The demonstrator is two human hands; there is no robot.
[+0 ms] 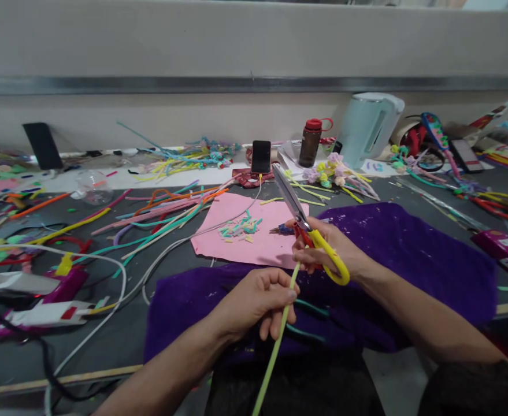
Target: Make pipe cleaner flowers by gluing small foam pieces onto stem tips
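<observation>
Pinches green strip [274,352] in left hand [256,300], thumb against fingers. Grips scissors [292,197] in right hand [344,247], fingers curled, blades up and away. Holds strip slanting up, top end just by right hand; can't tell if touching.

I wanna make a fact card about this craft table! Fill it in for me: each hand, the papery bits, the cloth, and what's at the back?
Left hand: holds a light green pipe cleaner
Right hand: holds yellow-handled scissors, blades pointing away
Pink sheet: lies flat, small colourful pieces on it
Purple cloth: spread in front of and right of the sheet
Back: phone, red-lidded bottle, pale blue kettle
</observation>
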